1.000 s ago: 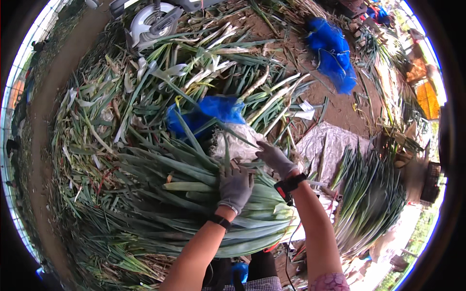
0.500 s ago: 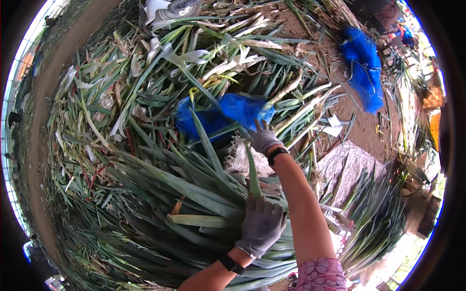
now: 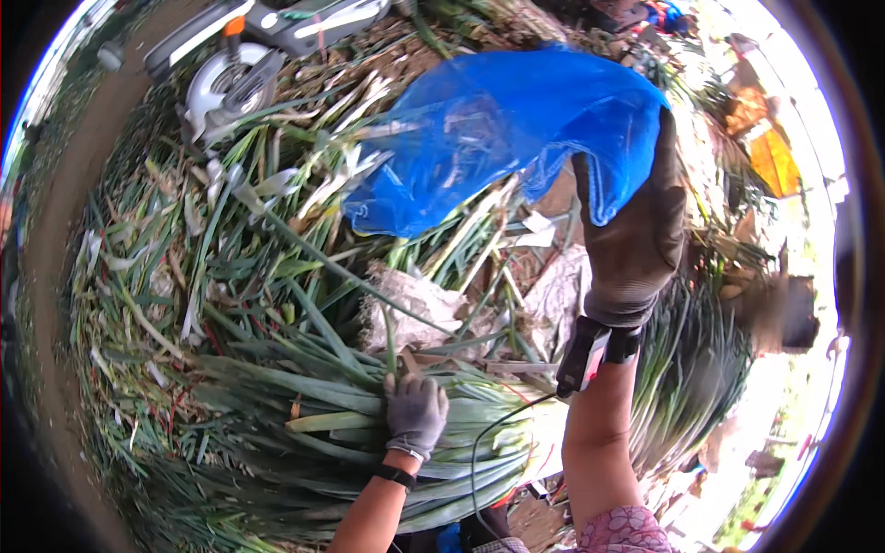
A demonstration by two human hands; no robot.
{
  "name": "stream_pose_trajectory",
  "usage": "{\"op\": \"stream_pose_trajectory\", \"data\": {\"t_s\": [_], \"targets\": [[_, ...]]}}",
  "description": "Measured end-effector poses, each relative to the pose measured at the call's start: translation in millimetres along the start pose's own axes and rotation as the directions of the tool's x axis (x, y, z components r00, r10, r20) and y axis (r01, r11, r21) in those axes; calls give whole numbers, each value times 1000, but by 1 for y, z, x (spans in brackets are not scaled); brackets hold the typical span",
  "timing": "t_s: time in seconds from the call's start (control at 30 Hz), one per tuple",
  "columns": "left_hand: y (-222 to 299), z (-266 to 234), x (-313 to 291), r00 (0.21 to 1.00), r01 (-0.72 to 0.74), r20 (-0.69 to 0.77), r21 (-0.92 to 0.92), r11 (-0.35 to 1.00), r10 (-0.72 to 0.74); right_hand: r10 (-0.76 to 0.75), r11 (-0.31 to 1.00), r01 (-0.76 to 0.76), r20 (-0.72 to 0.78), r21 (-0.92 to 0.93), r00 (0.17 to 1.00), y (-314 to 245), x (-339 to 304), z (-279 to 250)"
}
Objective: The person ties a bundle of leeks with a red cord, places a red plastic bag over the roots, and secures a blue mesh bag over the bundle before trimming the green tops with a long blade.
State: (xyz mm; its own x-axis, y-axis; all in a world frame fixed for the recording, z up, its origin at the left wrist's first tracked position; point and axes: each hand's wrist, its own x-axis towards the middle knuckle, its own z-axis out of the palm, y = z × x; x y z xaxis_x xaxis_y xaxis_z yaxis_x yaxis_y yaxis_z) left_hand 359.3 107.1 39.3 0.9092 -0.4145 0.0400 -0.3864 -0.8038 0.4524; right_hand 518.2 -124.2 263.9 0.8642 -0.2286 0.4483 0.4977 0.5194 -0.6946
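Observation:
My right hand (image 3: 636, 240), in a grey-brown work glove, is raised at the upper right with its fingers closed on a blue translucent bag (image 3: 535, 101). The bag hangs stretched out toward the left over the heap. My left hand (image 3: 415, 412), in a grey glove, rests with curled fingers on the leaves of a large bunch of green onions (image 3: 479, 415), gripping some of them. A single leaf (image 3: 390, 336) stands up beside its fingertips. The pale stalk ends of the bunch lie to the right, partly behind my right forearm.
Loose leaves and stalks (image 3: 184, 276) cover the ground on the left. A whitish crumpled sack (image 3: 410, 309) lies beyond the bunch. More green onions (image 3: 701, 341) lie at the right. A wheeled grey-and-white vehicle (image 3: 230, 83) stands at the upper left. A black cable (image 3: 477, 461) hangs from my right wrist.
My right hand has taken hold of the blue bag and lifted it up and to the right, off the heap. The left hand stays on the green onions; the whole view has shifted.

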Motion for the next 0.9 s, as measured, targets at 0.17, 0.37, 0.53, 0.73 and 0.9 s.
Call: {"op": "stream_pose_trajectory", "data": {"t_s": [0.17,0.37,0.53,0.73,0.9], "targets": [[-6,-1,-11,1000,28,-3,98,995,-28,-128,989,114,-156,-99,979,-135,-44,-33],[4,3,-6,998,21,47,263,964,-35,-57,998,51,-342,-25,938,-227,-148,-111],[15,-20,-9,995,37,65,481,876,-78,-32,990,-69,-687,-119,726,-252,-230,-146],[108,-40,-67,998,-58,16,-222,973,64,379,828,-558,-779,46,499,-192,-375,-121],[230,-48,-155,921,153,364,-664,732,138,845,508,-495,-519,705,128,-102,-481,6]]}}
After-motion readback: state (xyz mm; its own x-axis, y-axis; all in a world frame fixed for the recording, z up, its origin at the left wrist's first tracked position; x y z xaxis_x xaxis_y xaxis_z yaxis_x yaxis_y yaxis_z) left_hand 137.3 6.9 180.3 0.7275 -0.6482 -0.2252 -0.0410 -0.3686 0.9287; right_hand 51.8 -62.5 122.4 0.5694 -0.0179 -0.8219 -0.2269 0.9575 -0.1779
